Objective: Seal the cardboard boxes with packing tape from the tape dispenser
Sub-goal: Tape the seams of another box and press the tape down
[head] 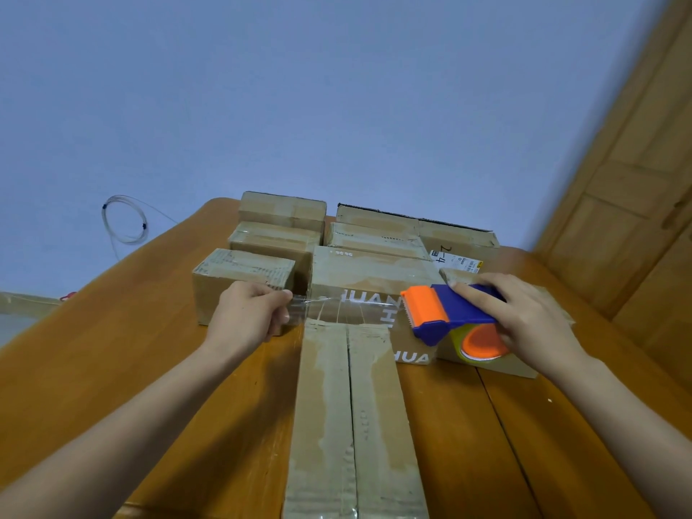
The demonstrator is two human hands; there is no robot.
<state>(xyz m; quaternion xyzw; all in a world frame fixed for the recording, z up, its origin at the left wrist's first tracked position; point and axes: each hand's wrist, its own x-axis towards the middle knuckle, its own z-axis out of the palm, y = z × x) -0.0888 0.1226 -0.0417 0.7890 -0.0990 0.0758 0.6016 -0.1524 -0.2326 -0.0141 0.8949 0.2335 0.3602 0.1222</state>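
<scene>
Domestic room, used as an informal packing area. Indicators: wooden table (112,350), plain blue wall (299,88), panelled wooden door (636,181), stacked cardboard boxes (370,271).

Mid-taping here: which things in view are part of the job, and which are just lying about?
In use:
- blue and orange tape dispenser, right hand
- clear tape strip, left hand
- long cardboard box
- stacked cardboard boxes

Lying about:
- clear coiled wire
- wooden door

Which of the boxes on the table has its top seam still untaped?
The long narrow box nearest the camera: a dark open slit runs down between its flaps. The tape strip stretched between both hands hangs over its far end.
</scene>
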